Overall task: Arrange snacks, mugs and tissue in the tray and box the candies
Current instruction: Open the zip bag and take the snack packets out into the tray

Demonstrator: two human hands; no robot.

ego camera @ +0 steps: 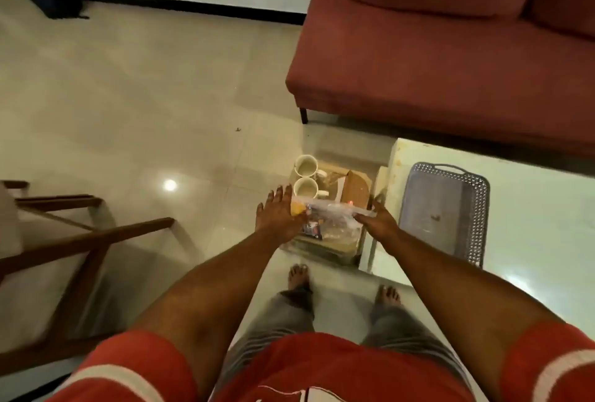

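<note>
A clear plastic bag of snacks (pixel 335 216) is stretched between my two hands above a cardboard box (pixel 333 252) on the floor. My left hand (pixel 278 216) presses the bag's left end by a yellow packet (pixel 297 208), its fingers spread. My right hand (pixel 378 223) pinches the bag's right edge. Two white mugs (pixel 306 166) (pixel 306 190) stand upright at the box's far left. A brown woven item (pixel 355 189) leans at the box's far right. A grey perforated tray (pixel 479 208) lies on the white table (pixel 531 228) to the right, holding only small crumbs.
A red sofa (pixel 450 63) stands beyond the table. A wooden chair frame (pixel 80 240) is on my left. My bare feet (pixel 297 276) are just before the box on the tiled floor (pixel 145 96).
</note>
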